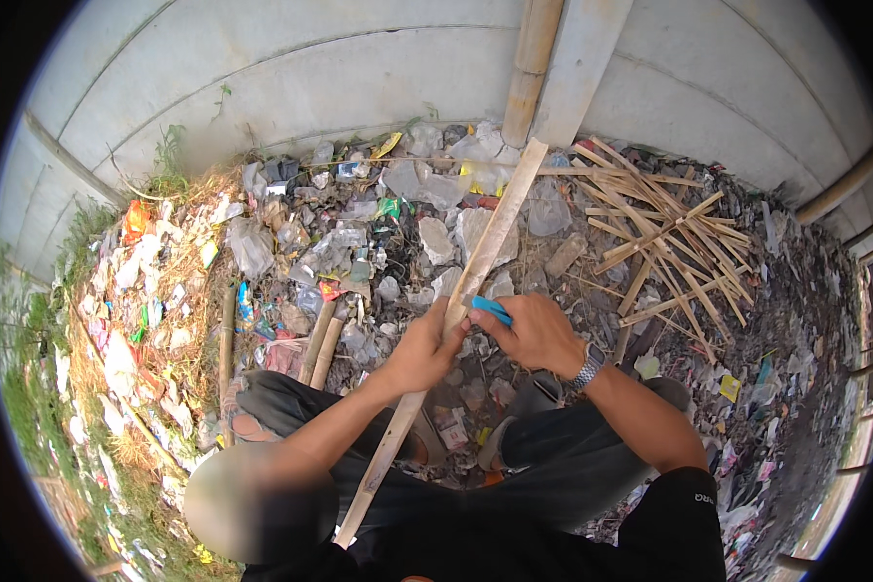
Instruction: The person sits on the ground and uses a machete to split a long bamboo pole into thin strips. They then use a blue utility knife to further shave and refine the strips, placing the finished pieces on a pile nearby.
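Holding a long bamboo slat (475,276) slanted from my lap toward the far wall (359,68), my left hand (425,351) has its grip wrapped shut around the middle. My right hand (533,335), just beside it, is closed on a blue-handled knife (492,309) touching the slat. Cut strips (664,238) lie far right, on litter.

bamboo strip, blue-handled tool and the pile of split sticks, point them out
bamboo strip (495,228), head view, upper flat face
blue-handled tool (492,309), head view, blue handle
pile of split sticks (664,242), head view, middle of heap
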